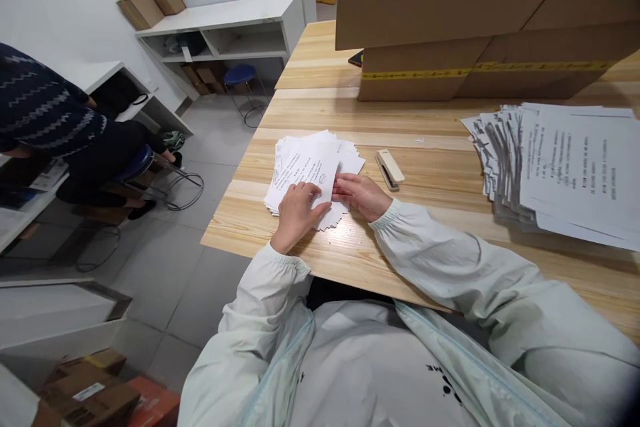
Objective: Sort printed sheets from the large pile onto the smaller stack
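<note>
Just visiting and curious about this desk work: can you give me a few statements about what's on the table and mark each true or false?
1. Both hands, left hand and right hand, rest on the small paper stack. True.
2. The stapler lies left of that stack. False: it lies to its right.
3. A larger paper pile sits at the table's right. True.
4. The cardboard boxes stand on the floor. False: they stand on the wooden table.

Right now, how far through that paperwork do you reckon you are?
Hard to say. A small fanned pile of sheets lies under both hands: left hand on top, right hand at its edge. The stapler lies untouched. A bigger stack waits to the right.
</note>
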